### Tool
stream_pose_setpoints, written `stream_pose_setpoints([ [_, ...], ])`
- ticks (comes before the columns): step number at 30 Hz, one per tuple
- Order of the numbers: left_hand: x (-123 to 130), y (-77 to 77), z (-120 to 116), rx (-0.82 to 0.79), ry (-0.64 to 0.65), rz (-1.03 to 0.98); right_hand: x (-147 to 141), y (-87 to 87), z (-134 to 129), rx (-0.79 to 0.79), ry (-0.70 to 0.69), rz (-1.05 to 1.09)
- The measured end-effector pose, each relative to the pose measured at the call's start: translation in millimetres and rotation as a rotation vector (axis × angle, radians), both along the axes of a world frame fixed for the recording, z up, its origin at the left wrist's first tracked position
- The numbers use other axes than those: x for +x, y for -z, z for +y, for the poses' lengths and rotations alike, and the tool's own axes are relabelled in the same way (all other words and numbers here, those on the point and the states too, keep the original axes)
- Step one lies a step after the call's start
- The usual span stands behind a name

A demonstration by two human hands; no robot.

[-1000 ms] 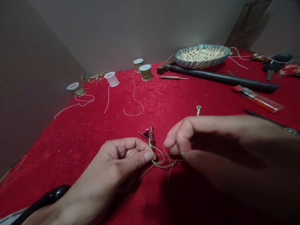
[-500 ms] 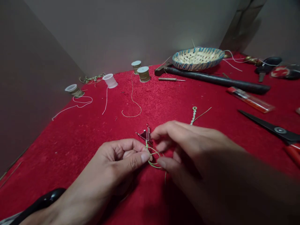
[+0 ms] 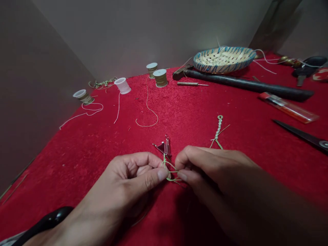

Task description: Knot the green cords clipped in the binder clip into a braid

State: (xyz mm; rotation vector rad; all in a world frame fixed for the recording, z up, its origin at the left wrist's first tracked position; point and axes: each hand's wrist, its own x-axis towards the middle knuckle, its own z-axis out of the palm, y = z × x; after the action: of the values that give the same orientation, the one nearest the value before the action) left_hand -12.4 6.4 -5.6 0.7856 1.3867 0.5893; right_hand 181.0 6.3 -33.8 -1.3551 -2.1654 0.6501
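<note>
Thin green cord (image 3: 173,172) is looped and stretched between my two hands, just in front of a small binder clip (image 3: 163,148) with wire handles. The cord's knotted end runs up to the clip. My left hand (image 3: 135,177) pinches the cord between thumb and forefinger. My right hand (image 3: 207,174) has its thumb and fingertips closed on strands at the loop's right side; the other fingers are curled. Beyond my right hand lies a braided cord piece (image 3: 218,128) with a small loop at its top and loose ends.
Spools of cord (image 3: 160,78), a hammer (image 3: 230,82), an awl (image 3: 188,84) and a woven basket (image 3: 222,60) stand along the back of the red cloth (image 3: 77,153). Scissors (image 3: 302,134) and a clear-and-orange plastic case (image 3: 287,106) lie at right. A black handle (image 3: 56,215) shows at lower left.
My right hand's thumb and fingers have closed on the cord and drawn the round loop narrower and tauter. The view has shifted slightly; my left hand keeps its pinch.
</note>
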Motion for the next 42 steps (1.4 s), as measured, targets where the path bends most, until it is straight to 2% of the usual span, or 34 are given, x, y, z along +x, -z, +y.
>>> stream_pose_setpoints([
  [4, 0.4, -2.5, -2.3, -0.026, 0.012, -0.011, -2.0, 4.1, -1.8, 0.010, 0.061, -0.023],
  [10, -3.2, -1.0, -4.3, -0.030, 0.054, -0.100, -5.5, 2.4, 2.5, -0.025, 0.061, 0.032],
  [17, -4.2, -2.1, -3.9, -0.006, 0.068, -0.064, -8.2, 2.9, -3.6, -0.087, 0.058, 0.112],
  [22, -6.2, -1.8, -8.9, -0.065, 0.066, -0.131, 5.4, 11.4, -17.1, -0.098, 0.030, 0.273],
  [26, -9.8, 1.6, -11.7, -0.109, 0.057, -0.136, 4.8, 15.6, -19.5, -0.192, -0.017, 0.391],
  [30, -15.6, 6.9, -11.8, -0.093, 0.058, -0.131, -10.2, 5.2, -18.8, -0.305, 0.083, 0.347],
  [33, -19.8, 11.1, -11.5, -0.069, 0.045, -0.141, -13.9, -6.1, -18.4, -0.330, 0.136, 0.286],
  [38, -25.4, 11.9, -14.1, -0.051, 0.038, -0.070, -1.2, -14.4, -15.7, -0.274, 0.111, 0.266],
  [42, -30.2, 7.5, -16.9, -0.089, 0.010, 0.052, 3.3, -8.9, -16.2, -0.193, 0.105, 0.294],
])
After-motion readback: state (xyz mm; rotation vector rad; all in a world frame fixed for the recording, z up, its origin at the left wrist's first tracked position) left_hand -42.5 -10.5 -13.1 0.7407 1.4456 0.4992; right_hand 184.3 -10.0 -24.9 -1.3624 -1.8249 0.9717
